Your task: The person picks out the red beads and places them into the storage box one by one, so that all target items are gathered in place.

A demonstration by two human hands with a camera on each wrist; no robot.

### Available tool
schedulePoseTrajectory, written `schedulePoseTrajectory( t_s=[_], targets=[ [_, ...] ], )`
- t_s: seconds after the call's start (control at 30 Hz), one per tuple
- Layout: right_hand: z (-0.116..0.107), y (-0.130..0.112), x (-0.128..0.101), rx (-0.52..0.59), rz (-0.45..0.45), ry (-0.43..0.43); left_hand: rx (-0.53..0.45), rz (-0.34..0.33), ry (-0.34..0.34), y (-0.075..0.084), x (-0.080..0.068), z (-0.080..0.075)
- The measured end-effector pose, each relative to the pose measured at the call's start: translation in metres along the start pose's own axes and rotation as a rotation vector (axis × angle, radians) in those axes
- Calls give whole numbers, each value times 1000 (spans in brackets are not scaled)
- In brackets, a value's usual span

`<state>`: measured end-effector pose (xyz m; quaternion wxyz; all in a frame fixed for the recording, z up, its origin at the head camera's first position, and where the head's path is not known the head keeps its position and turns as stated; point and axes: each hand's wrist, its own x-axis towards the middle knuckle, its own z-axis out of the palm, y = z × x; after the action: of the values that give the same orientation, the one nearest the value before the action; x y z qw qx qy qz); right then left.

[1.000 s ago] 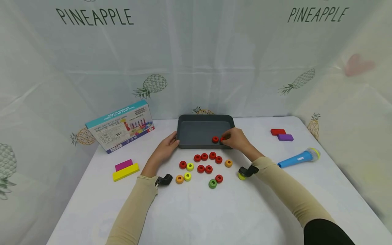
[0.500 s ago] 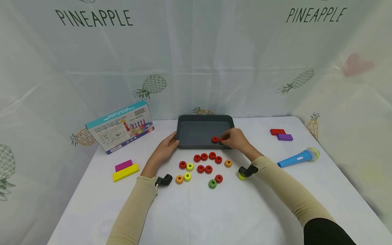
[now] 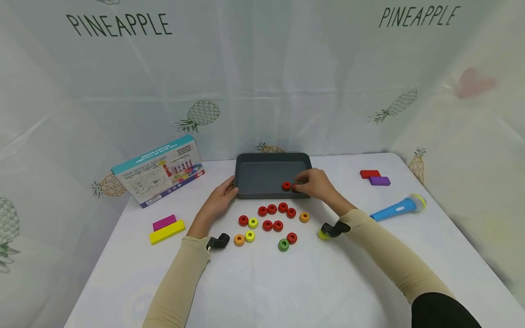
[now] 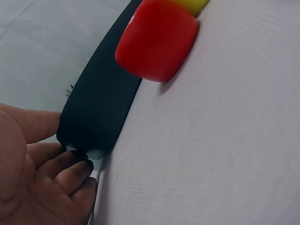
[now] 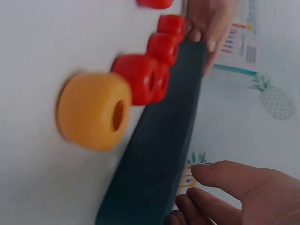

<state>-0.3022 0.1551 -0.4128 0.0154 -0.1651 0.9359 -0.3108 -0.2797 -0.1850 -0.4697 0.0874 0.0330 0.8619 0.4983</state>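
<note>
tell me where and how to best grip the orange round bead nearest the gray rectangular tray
Probably pinch the orange round bead by its rounded front and back, from above: its hole faces up, with a red round bead close at left.

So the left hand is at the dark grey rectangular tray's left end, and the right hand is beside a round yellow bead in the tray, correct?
Not quite: the bead in the tray beside the right hand is red, not yellow, as the head view shows. The left hand is at the tray's left end.
</note>
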Motion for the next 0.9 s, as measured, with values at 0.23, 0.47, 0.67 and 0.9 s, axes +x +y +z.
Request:
schedulePoseTrajectory(
  t_s=[0.23, 0.47, 0.67, 0.9],
  targets=[
    [-6, -13, -16, 55, -3, 16, -5, -2, 1, -1, 0, 0],
    [-4, -25, -44, 130, -49, 0, -8, 8, 5, 0, 1, 1],
    [1, -33, -69, 201, -70, -16, 18, -2, 14, 1, 1, 0],
    [12, -35, -93, 259, -75, -55, 20, -25, 8, 3, 0, 1]
  ],
)
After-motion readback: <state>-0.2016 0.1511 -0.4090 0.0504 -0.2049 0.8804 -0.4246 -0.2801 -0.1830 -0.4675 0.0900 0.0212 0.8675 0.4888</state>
